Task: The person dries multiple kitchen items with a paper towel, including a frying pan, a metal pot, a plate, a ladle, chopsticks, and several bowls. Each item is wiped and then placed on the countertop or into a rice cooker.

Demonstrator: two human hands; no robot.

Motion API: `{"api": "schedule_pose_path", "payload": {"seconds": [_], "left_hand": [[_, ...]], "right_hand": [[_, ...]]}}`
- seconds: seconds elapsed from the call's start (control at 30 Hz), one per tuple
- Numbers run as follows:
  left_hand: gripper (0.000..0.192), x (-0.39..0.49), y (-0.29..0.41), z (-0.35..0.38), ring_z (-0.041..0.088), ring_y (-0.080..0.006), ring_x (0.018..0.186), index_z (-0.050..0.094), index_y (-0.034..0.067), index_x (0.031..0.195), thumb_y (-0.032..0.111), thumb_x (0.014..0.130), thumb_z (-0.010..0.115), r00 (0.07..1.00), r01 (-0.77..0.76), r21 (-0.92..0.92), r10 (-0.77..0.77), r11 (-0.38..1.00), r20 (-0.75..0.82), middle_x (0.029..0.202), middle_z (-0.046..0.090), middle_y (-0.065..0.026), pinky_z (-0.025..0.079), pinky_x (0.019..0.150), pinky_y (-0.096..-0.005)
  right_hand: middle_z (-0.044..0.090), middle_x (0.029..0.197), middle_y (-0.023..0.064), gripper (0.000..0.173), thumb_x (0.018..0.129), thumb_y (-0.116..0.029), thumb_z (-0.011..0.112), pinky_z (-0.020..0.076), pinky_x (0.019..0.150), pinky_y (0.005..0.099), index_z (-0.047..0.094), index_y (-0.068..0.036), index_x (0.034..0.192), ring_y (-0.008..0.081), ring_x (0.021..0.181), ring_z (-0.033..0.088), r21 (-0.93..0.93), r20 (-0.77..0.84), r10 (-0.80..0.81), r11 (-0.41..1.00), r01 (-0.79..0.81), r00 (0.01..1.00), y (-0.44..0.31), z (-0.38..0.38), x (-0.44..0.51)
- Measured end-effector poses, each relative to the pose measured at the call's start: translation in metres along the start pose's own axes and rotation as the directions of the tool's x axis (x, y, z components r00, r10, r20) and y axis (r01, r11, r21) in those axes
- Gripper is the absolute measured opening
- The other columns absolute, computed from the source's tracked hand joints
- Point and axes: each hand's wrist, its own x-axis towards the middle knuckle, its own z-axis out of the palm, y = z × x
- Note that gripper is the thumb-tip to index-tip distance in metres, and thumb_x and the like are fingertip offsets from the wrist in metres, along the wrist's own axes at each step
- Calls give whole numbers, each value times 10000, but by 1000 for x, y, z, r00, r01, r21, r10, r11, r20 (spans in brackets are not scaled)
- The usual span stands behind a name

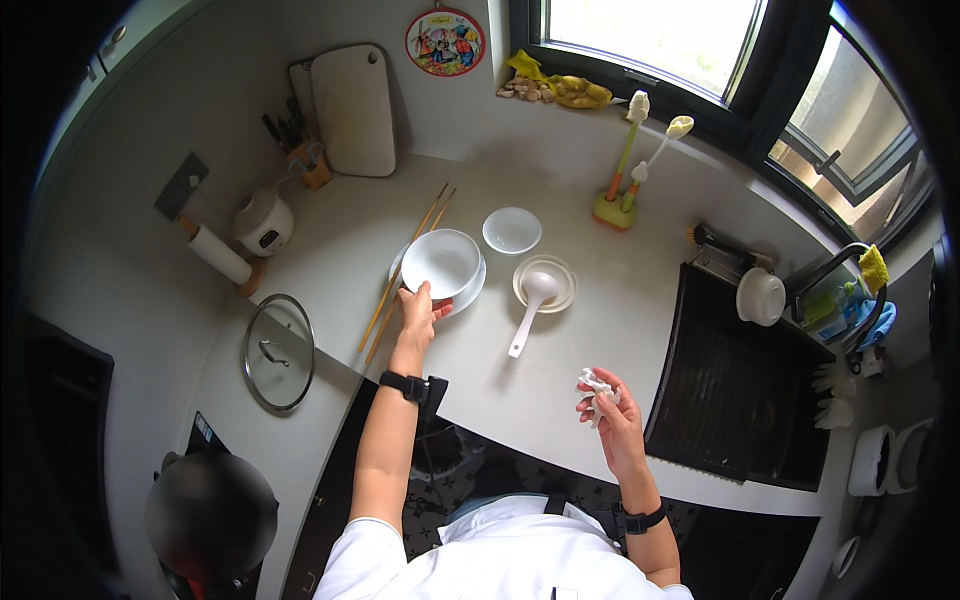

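My left hand (421, 315) grips the near rim of a white bowl (441, 262), thumb at the edge and fingers beneath. Under or just above a white plate (471, 291) is where the bowl sits in view; whether they touch I cannot tell. Two long wooden chopsticks (382, 311) lie across the plate's left side, partly hidden. A crumpled white tissue (598, 390) is pinched in my right hand (619, 420), over the counter's front edge. Between the hands, a pale ladle (529, 319) rests on a small round dish (559, 296). Behind it stands a smaller white bowl (512, 230).
A glass lid (279, 352) lies left, near a dark, blurred round object (211, 517). A black sink (739, 405) is at right. Along the back are cutting boards (352, 112), a knife block (311, 165), a small white cooker (264, 223) and a brush holder (615, 211).
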Motion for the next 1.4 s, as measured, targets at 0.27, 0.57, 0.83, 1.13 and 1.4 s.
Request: {"api": "schedule_pose_path", "payload": {"seconds": [0.27, 0.57, 0.83, 1.13, 1.4], "left_hand": [[575, 12, 0, 0, 683, -394, 984, 395, 25, 1435, -37, 863, 380, 985, 58, -142, -33, 988, 171, 1298, 559, -217, 650, 706, -480], [583, -108, 34, 25, 716, -260, 795, 341, 121, 1343, 84, 788, 516, 931, -173, -43, 177, 984, 320, 1173, 576, -158, 594, 544, -298], [655, -204, 44, 50, 573, -85, 639, 335, 105, 1385, 365, 847, 603, 760, -85, 239, -92, 967, 644, 981, 577, -80, 368, 445, -194], [632, -231, 37, 80, 507, -22, 665, 458, 119, 1326, 575, 906, 583, 640, -240, 506, -256, 829, 724, 889, 562, -1, 280, 435, -185], [613, -233, 10, 84, 516, -45, 669, 429, 87, 1332, 537, 937, 562, 756, -292, 354, -13, 888, 655, 897, 574, -31, 312, 435, -197]], "right_hand": [[592, 1260, 156, 347, 1037, -179, 554, 560, 810, 322, 605, 28, 1311, 221, 984, 686, -33, 59, 22, 999, -20, 998, -5, -14, -11], [497, 1340, 121, 348, 980, 16, 588, 578, 922, 336, 606, 9, 1327, 240, 1092, 676, -273, 225, -111, 947, 172, 968, -41, -8, -4], [713, 1166, 58, 382, 829, 116, 688, 549, 834, 329, 728, -87, 1150, 269, 1123, 579, -699, 570, -475, 150, 700, 671, -93, -2, 19], [524, 1253, -26, 302, 795, -102, 730, 496, 901, 270, 701, -58, 1092, 145, 1125, 494, -303, 950, -139, -636, 710, 280, -79, -12, 47], [648, 1152, 92, 384, 693, 53, 706, 547, 921, 348, 710, 10, 1074, 261, 1055, 598, -597, 794, -314, -243, 765, 521, -44, -38, 14]]}}
